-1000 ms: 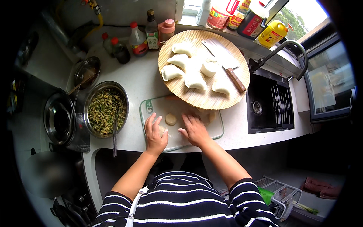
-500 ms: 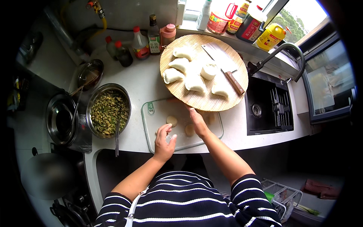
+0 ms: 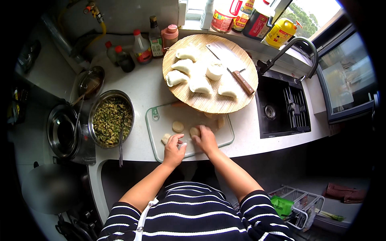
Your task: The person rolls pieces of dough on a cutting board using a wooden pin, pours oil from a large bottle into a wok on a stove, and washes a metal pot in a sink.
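Both hands have drawn back toward the near edge of the board since the earlier frames; a second ago they lay flat and apart over the dough, now they sit close together.

Left hand (image 3: 173, 149): fingers curled loosely, thumb and fingertips near the low middle of the clear glass cutting board (image 3: 155, 136). Whether it pinches anything, cannot tell. A small pale dough piece (image 3: 165, 139) lies just at its 10 o'clock, touching or nearly so.

Right hand (image 3: 206, 139): palm down, fingers bent over a round dough disc (image 3: 195, 131) at its 10 o'clock, fingertips on it. Not a closed grip; pressing contact.

Another round flattened dough piece (image 3: 177, 126) sits on the board at 12 o'clock from the left hand, apart from both hands. More small pieces lie toward the board's far right corner (image 3: 220, 121).

Round woven bamboo tray (image 3: 189, 94) overlaps the board's far edge at 12 o'clock. It carries folded white dumplings (image 3: 200, 84), a lump of white dough (image 3: 214, 71) and a wooden-handled cleaver (image 3: 231, 66).

At 9 o'clock from the board: steel bowl of chopped green filling (image 3: 110, 118), a utensil handle hanging over its near rim. Beyond it, a dark empty steel pot (image 3: 62, 130).

At 3 o'clock: black sink (image 3: 281, 108) with curved black tap (image 3: 295, 46). Sauce bottles (image 3: 140, 46) stand at 11 o'clock along the wall.
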Demonstrator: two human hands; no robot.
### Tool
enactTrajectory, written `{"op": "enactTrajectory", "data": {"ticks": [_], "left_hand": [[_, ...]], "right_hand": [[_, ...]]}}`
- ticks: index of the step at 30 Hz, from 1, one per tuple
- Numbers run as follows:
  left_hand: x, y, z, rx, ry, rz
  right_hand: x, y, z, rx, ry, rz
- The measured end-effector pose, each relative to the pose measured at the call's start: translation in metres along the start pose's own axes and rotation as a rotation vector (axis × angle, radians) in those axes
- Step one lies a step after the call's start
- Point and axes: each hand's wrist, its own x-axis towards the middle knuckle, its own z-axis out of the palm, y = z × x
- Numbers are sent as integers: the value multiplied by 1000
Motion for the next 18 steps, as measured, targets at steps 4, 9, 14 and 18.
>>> {"op": "enactTrajectory", "data": {"ticks": [4, 9, 14, 18], "left_hand": [[-2, -2, -9, 10, 27, 2], [-11, -2, -9, -19, 20, 6], [-15, 4, -17, -17, 25, 36], [-17, 0, -21, 27, 15, 70]], "right_hand": [[38, -10, -8, -234, 17, 198], [64, 33, 0, -540, 361, -76], [39, 22, -15, -546, 83, -28], [-14, 2, -31, -427, -49, 40]]}}
